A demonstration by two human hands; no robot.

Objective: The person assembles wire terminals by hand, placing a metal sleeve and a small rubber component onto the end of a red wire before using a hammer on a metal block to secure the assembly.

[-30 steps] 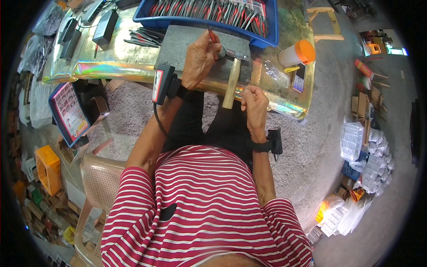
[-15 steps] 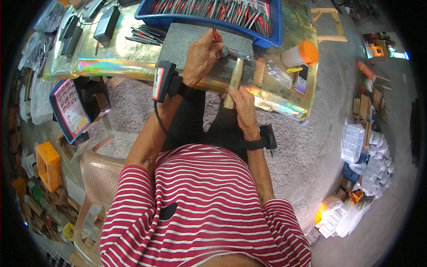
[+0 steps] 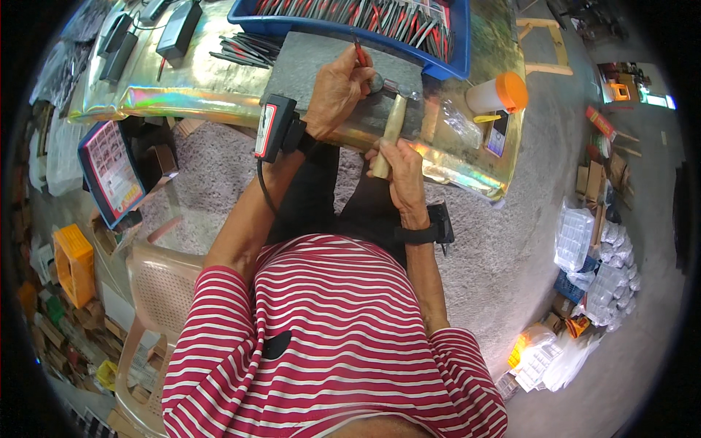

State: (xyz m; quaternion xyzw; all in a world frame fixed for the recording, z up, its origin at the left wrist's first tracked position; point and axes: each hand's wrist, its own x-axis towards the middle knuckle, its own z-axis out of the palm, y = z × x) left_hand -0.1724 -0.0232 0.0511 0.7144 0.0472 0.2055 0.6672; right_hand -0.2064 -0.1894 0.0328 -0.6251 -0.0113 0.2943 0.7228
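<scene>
My left hand [image 3: 337, 93] is closed around a slim red and black tool [image 3: 360, 55], whose upper end sticks out above the fingers; its lower part is hidden. Wrapped round the wooden handle of a hammer [image 3: 393, 131] is my right hand [image 3: 401, 171]. The metal hammer head [image 3: 391, 87] is over a dark grey slab [image 3: 303, 64], with its round face close beside my left fingers. Whether the head touches the tool I cannot tell.
Behind the slab stands a blue bin [image 3: 458, 58] full of similar red and black tools. More dark tools [image 3: 247, 50] lie left of the slab. To the right are an orange-lidded jar [image 3: 488, 95], clear plastic [image 3: 461, 125] and a phone [image 3: 497, 133] near the table edge.
The whole view has shifted slightly. Both hands keep the same grips, and the hammer head stays beside my left fingers.
</scene>
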